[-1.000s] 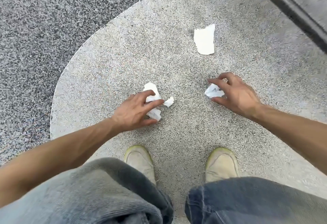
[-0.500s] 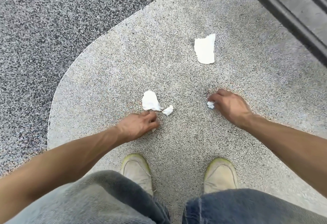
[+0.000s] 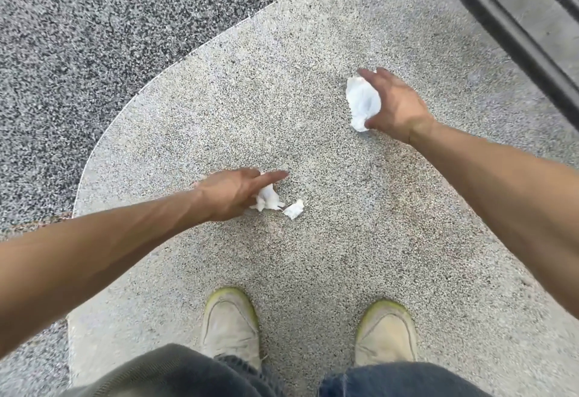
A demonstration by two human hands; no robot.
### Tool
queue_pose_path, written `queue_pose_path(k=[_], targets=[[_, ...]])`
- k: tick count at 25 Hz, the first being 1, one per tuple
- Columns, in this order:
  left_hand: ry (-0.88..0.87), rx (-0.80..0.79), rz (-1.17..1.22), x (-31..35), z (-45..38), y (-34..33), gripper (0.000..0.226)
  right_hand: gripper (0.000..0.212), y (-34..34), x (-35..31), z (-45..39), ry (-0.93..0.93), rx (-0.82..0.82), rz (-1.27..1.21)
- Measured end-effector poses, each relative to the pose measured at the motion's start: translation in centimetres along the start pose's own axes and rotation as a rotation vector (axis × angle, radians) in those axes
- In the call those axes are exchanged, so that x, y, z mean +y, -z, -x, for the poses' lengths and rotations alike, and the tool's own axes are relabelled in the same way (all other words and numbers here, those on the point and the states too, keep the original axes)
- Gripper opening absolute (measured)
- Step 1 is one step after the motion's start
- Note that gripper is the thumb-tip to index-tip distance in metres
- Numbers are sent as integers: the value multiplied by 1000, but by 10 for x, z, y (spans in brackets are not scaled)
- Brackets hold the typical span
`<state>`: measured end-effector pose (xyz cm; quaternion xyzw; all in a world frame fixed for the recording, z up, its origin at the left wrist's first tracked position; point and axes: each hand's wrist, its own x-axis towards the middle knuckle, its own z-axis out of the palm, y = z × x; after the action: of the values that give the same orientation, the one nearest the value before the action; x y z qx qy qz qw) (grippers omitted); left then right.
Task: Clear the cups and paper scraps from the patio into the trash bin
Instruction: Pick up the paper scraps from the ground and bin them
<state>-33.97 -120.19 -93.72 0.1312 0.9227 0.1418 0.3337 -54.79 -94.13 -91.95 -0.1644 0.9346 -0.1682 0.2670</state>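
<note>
I am looking down at a pale pebbled patio slab (image 3: 313, 271). My left hand (image 3: 230, 194) holds a crumpled white paper scrap (image 3: 267, 199) low over the ground, its index finger pointing straight out to the right. A smaller white scrap (image 3: 294, 209) lies loose on the slab just right of it. Farther ahead and to the right, my right hand (image 3: 396, 105) grips a larger white paper wad (image 3: 362, 103) between fingers and thumb. No cups and no trash bin can be made out with certainty.
A black rimmed object (image 3: 501, 23) crosses the top right corner. Darker speckled paving (image 3: 78, 51) borders the slab's curved left edge. My two pale shoes (image 3: 230, 324) (image 3: 387, 332) stand at the bottom, with trouser legs below them.
My right hand moved forward from the small crumpled scrap to the flat sheet and now grips a bigger wad. My left hand gathered the larger scrap beneath it; the small piece stays on the ground.
</note>
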Motion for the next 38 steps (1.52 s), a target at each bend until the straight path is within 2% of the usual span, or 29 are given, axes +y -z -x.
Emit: queue_pose_path(k=[1, 3, 4, 6, 10, 13, 15, 17, 21, 23, 27, 29, 31, 34, 38], targets=[[25, -6, 38, -1, 0, -5, 52, 100, 0, -2, -7, -12, -34, 24], [24, 69, 121, -5, 1, -16, 85, 85, -4, -1, -19, -49, -52, 16], [11, 130, 86, -7, 2, -22, 83, 73, -7, 1, -23, -55, -25, -2], [17, 222, 3, -7, 5, -25, 64, 50, -13, 4, -28, -37, 82, -12], [168, 228, 79, 0, 10, -30, 65, 20, -20, 5, -19, -107, 212, -16], [134, 254, 127, 14, 11, -21, 34, 17, -29, -6, 2, -47, 142, 19], [-2, 222, 130, 27, 11, -18, 21, 20, -37, -16, 20, 75, 32, 57], [-132, 206, 46, 39, 11, -17, 11, 23, -41, -21, 39, 143, 13, 65], [-195, 161, -63, 56, -5, -28, 27, 23, -48, -10, 75, 124, 40, 52], [-220, 159, -83, 59, -15, -34, 28, 22, -52, 5, 93, 95, 11, 37], [-80, 113, -92, 58, -21, -29, 14, 16, -56, 25, 113, 42, -55, 39], [-3, 117, -55, 58, -16, -10, 16, 16, -47, 26, 120, -1, -26, 27], [158, 121, 39, 64, 3, 21, 20, 18, -27, 13, 135, -20, -3, -22], [335, 218, 145, 81, 57, 78, 3, 17, 25, -27, 166, 26, -23, -32], [416, 323, 287, 115, 146, 181, 23, 18, 136, -99, 217, 41, 9, -18]])
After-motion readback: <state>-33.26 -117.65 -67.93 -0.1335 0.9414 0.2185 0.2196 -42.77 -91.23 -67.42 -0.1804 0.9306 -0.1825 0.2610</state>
